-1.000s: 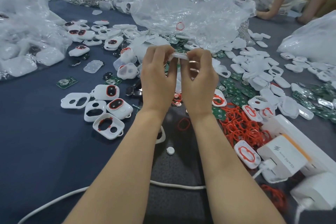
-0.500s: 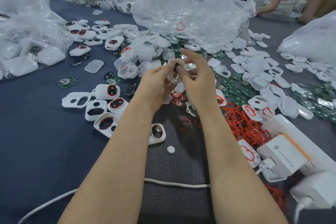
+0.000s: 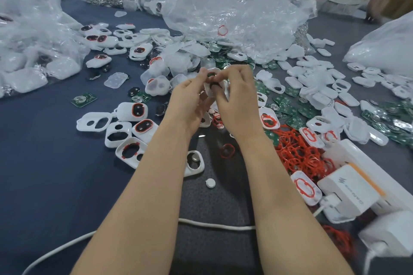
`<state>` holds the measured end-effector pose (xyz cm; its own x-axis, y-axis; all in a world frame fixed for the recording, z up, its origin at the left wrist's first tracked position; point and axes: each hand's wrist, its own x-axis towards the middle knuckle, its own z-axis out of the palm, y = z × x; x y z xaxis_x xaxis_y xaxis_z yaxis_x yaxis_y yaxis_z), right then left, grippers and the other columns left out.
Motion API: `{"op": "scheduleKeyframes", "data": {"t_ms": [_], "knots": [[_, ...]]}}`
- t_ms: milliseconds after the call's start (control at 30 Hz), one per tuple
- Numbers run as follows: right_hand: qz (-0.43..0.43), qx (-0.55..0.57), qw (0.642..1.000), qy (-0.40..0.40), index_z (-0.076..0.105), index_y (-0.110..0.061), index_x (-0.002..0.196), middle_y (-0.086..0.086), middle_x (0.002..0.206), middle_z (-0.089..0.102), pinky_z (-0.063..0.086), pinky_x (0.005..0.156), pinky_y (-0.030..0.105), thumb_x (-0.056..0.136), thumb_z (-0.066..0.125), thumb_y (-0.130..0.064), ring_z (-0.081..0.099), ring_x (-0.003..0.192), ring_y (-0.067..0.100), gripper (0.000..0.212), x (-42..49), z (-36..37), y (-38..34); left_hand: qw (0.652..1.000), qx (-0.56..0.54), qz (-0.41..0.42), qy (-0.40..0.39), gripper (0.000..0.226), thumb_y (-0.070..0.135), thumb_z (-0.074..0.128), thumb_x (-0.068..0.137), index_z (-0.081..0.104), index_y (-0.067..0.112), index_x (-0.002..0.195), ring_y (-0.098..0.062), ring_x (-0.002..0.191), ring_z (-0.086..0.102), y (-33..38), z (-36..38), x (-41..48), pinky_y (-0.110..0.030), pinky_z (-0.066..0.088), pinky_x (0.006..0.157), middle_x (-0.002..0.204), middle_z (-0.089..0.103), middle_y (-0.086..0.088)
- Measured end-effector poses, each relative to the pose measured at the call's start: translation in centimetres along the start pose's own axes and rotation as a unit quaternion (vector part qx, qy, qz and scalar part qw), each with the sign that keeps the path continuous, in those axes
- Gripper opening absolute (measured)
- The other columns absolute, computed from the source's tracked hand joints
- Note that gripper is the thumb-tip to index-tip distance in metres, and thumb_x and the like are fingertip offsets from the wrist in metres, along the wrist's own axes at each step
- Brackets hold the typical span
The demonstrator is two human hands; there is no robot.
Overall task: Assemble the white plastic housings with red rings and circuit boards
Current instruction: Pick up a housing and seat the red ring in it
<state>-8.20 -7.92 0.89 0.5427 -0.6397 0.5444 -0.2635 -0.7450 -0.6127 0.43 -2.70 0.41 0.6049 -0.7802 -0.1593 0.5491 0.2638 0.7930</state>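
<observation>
My left hand (image 3: 190,100) and right hand (image 3: 238,100) both pinch one white housing (image 3: 210,90), raised over the middle of the tabletop (image 3: 44,152) — clear of the loose parts (image 3: 312,87), I judge, for pressing from both sides.

Fingers (image 3: 225,75) hide most of the housing (image 3: 210,91). Charger (image 3: 388,233) at the desk's (image 3: 44,163) near right corner is blurry, cropped.
</observation>
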Motion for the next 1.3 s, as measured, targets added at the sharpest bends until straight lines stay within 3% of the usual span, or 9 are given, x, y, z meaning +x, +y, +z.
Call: {"op": "scheduleKeyframes", "data": {"t_ms": [167, 300, 467, 533, 667, 867, 967, 1100, 1300], "knots": [[0.089, 0.107, 0.985, 0.100, 0.057, -0.008, 0.096, 0.004, 0.088, 0.059, 0.048, 0.073, 0.026, 0.089, 0.060, -0.004, 0.057, 0.075, 0.014, 0.009, 0.2, -0.4, -0.1, 0.999, 0.029, 0.013, 0.026, 0.020, 0.023, 0.057, 0.097, 0.062, 0.004, 0.094, -0.012, 0.071, 0.065, -0.1, 0.3, -0.2, -0.023, 0.055, 0.072, 0.083, 0.068, -0.005], [0.216, 0.336, 0.910, 0.109, 0.061, -0.012, 0.090, 0.005, 0.079, 0.064, 0.056, 0.065, 0.022, 0.091, 0.061, -0.002, 0.067, 0.063, 0.008, 0.010, 0.2, -0.9, -0.3, 0.996, 0.087, 0.025, 0.010, 0.020, 0.024, 0.056, 0.097, 0.061, 0.007, 0.087, -0.010, 0.069, 0.065, -0.2, 0.6, -0.4, -0.022, 0.056, 0.073, 0.083, 0.069, -0.004], [0.191, 0.200, 0.954, 0.114, 0.062, -0.015, 0.083, 0.006, 0.086, 0.067, 0.055, 0.080, 0.045, 0.087, 0.066, -0.010, 0.067, 0.082, 0.025, 0.008, 0.2, -0.4, -0.2, 0.991, 0.123, 0.055, -0.007, 0.010, 0.015, 0.060, 0.095, 0.060, 0.006, 0.097, -0.018, 0.085, 0.068, -0.7, 0.8, -0.4, -0.029, 0.057, 0.084, 0.090, 0.068, -0.008], [0.185, 0.159, 0.963, 0.115, 0.064, -0.015, 0.085, 0.007, 0.093, 0.066, 0.051, 0.082, 0.043, 0.086, 0.067, -0.014, 0.062, 0.084, 0.023, 0.003, 0.2, -0.4, -0.1, 0.984, 0.163, 0.075, 0.001, 0.007, 0.009, 0.062, 0.092, 0.061, 0.008, 0.098, -0.019, 0.089, 0.067, -0.8, 0.7, -0.3, -0.031, 0.056, 0.084, 0.095, 0.067, -0.009], [0.183, 0.131, 0.969, 0.106, 0.066, -0.013, 0.090, 0.008, 0.102, 0.063, 0.049, 0.083, 0.037, 0.086, 0.068, -0.017, 0.054, 0.080, 0.017, 0.006, 0.3, -0.5, 0.1, 0.963, 0.239, 0.121, 0.014, 0.010, 0.006, 0.061, 0.090, 0.061, 0.017, 0.090, -0.011, 0.076, 0.066, -0.9, 0.7, -0.2, -0.023, 0.054, 0.069, 0.089, 0.067, -0.004], [0.192, 0.208, 0.957, 0.069, 0.055, -0.018, 0.093, -0.004, 0.079, 0.063, 0.048, 0.065, 0.018, 0.089, 0.065, -0.012, 0.059, 0.069, 0.008, 0.013, 0.4, -0.8, 0.5, 0.951, 0.267, 0.152, 0.017, 0.006, 0.014, 0.062, 0.092, 0.062, 0.020, 0.089, -0.006, 0.068, 0.064, -1.0, 0.5, -0.1, -0.022, 0.051, 0.064, 0.081, 0.069, 0.001], [0.209, 0.260, 0.941, 0.053, 0.056, -0.021, 0.086, -0.003, 0.075, 0.062, 0.046, 0.059, 0.016, 0.088, 0.065, -0.009, 0.057, 0.065, 0.007, 0.015, 0.4, -0.9, 0.8, 0.957, 0.253, 0.143, 0.017, 0.009, 0.027, 0.064, 0.093, 0.062, 0.019, 0.090, -0.003, 0.067, 0.065, -1.0, 0.4, -0.2, -0.021, 0.052, 0.063, 0.079, 0.070, 0.004], [0.238, 0.314, 0.919, 0.017, 0.058, -0.019, 0.087, 0.003, 0.079, 0.063, 0.050, 0.066, 0.025, 0.088, 0.066, -0.009, 0.060, 0.072, 0.014, 0.013, 0.5, -0.6, 1.0, 0.948, 0.276, 0.152, 0.045, 0.011, 0.028, 0.061, 0.094, 0.059, 0.020, 0.086, 0.003, 0.060, 0.062, -1.0, 0.4, -0.1, -0.014, 0.046, 0.054, 0.080, 0.068, 0.002], [0.296, 0.437, 0.849, -0.013, 0.061, -0.009, 0.089, 0.006, 0.081, 0.065, 0.053, 0.067, 0.024, 0.091, 0.060, -0.001, 0.062, 0.072, 0.014, 0.008, 0.8, -0.8, 1.1, 0.956, 0.269, 0.108, 0.044, 0.021, 0.032, 0.061, 0.094, 0.060, 0.012, 0.091, -0.014, 0.076, 0.062, -0.9, 0.7, -0.1, -0.028, 0.053, 0.069, 0.082, 0.065, -0.003]]}}
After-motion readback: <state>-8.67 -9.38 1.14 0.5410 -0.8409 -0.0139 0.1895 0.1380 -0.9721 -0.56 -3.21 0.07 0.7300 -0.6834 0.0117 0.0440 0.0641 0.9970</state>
